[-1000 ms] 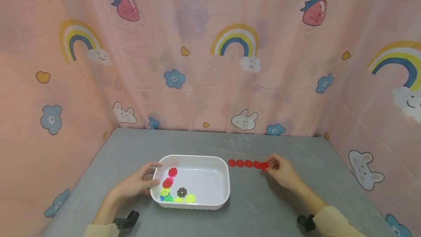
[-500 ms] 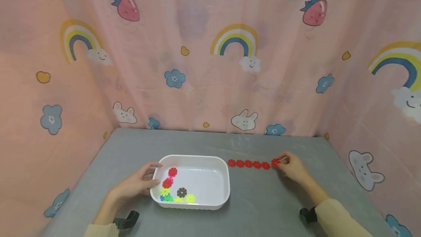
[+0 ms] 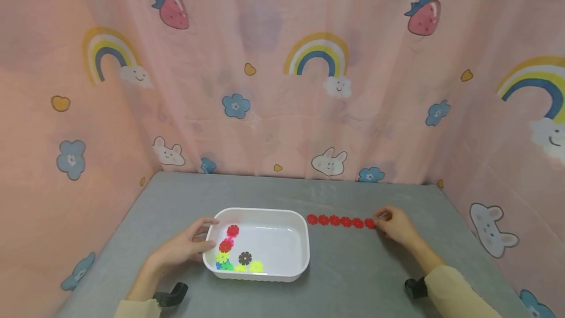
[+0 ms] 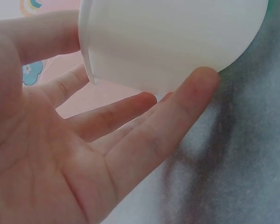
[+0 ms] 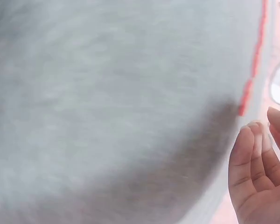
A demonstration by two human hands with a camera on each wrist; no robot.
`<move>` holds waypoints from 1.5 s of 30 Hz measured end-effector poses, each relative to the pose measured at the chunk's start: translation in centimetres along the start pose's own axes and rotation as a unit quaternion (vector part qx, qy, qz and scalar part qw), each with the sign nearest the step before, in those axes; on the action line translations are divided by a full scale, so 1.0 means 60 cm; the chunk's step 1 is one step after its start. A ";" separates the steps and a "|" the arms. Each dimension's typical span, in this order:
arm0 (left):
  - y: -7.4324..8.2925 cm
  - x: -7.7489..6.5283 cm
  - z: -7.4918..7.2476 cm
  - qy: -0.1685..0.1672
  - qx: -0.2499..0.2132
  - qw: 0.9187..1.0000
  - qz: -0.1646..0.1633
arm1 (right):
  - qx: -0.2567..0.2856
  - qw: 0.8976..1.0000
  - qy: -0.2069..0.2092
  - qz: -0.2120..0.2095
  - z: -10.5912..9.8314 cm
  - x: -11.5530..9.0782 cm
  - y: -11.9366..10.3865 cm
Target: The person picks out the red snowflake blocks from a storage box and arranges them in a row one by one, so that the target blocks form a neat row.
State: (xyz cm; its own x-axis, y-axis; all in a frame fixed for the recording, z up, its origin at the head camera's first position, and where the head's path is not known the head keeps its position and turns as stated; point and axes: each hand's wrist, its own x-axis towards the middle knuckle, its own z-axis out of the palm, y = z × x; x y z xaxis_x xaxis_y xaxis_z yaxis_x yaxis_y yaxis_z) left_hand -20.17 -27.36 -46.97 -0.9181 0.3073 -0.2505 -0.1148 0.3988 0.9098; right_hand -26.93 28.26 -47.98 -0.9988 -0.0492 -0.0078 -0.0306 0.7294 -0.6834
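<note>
My left hand (image 3: pixel 178 244) grips the left end of a white plastic tray (image 3: pixel 287 277), with fingertips and thumb at its rim. In the left wrist view, fingers (image 4: pixel 151 140) press against the tray's outer wall (image 4: pixel 168 42). Right of the tray, several red notched snowflake discs (image 3: pixel 335 221) lie in a row on the table. My right hand (image 3: pixel 397 227) is at the row's right end, fingertips right at the edge of the last red disc (image 3: pixel 369 223). The right wrist view shows its fingers (image 5: pixel 242 154) bent, a gap before the thumb, just past the row.
Inside the tray lie more discs: red ones (image 3: pixel 232 230), a dark brown one (image 3: pixel 244 258), yellow ones (image 3: pixel 256 266), and a green one (image 3: pixel 227 265). A grey cloth covers the table (image 3: pixel 353 278). Behind it hangs a pink patterned curtain (image 3: pixel 273 131).
The right hand has moved right along the row and set a red disc down at its end, letting go of it. The left hand and tray have stayed in place.
</note>
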 end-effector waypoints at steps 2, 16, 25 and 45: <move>0.000 0.000 -0.001 -0.003 0.000 1.000 0.001 | -0.002 1.000 0.006 -0.007 -0.008 -0.002 -0.010; 0.001 0.001 -0.003 -0.005 -0.004 1.000 0.000 | 0.007 0.997 0.029 -0.066 -0.028 -0.028 -0.128; 0.006 0.003 -0.002 0.000 -0.002 1.000 -0.005 | 0.017 0.992 0.035 -0.116 -0.005 -0.049 -0.204; -0.002 0.003 -0.005 -0.010 -0.010 1.000 0.002 | 0.086 0.978 0.027 -0.191 0.123 -0.067 -0.342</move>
State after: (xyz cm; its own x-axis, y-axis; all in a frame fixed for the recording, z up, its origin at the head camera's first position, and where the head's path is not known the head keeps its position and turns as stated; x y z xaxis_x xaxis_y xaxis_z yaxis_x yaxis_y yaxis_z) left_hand -20.46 -27.65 -47.04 -0.9104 0.3268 -0.2538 -0.1188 0.3810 0.9169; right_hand -21.97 8.44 -39.33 -0.9169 -0.2559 0.3063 -0.3983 0.5386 -0.7424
